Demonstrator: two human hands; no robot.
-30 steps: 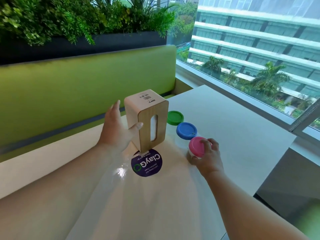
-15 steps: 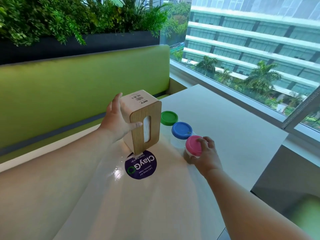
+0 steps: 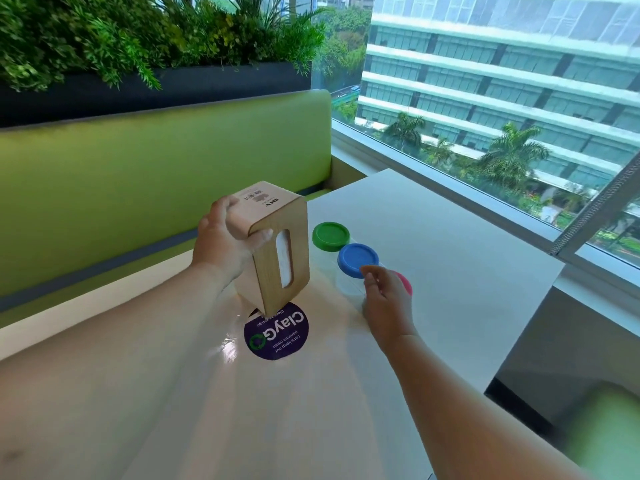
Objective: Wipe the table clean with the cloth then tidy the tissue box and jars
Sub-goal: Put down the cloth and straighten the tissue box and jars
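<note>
My left hand grips a wooden tissue box by its top end, thumb on the slotted front. The box stands on end, tilted, its lower corner at a purple round sticker on the white table. Right of the box, three clear jars stand in a row: green lid farthest, blue lid, then pink lid. My right hand is at the near side of the pink-lidded jar, fingers relaxed, hiding most of it. No cloth is in view.
A green upholstered bench runs behind the table, with a dark planter of foliage above it. A large window lies to the right. The table's right edge drops off beside a green seat.
My left hand has closed round the tissue box and tipped it further left. My right hand's fingers have come off the top of the pink lid and loosened.
</note>
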